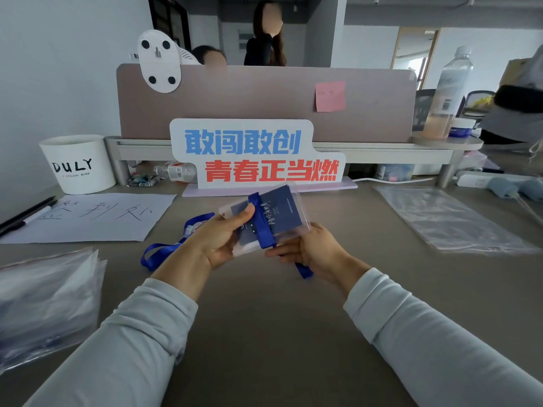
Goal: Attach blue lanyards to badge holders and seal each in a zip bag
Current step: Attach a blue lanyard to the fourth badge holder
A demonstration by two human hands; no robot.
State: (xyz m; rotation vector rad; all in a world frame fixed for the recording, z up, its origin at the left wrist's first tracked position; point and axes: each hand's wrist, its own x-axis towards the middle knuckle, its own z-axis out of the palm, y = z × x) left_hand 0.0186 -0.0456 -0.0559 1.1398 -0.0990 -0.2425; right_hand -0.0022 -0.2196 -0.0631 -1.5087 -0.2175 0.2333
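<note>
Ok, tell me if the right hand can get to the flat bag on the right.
Probably yes: the desk between the right hand and the flat bag is bare, but the hand holds the lanyard.

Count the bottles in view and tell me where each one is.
2. An upright bottle stands on the shelf's right end; another bottle lies on its side under the shelf, left of the sign. Others may be hidden.

The flat grey-brown counter (264,333) holds a white paper sheet with black writing (97,217), a white round cup (78,163), a stack of clear plastic bags (44,304) at the left, one clear plastic bag (446,218) at the right, and a blue-and-red word sign (255,155).
</note>
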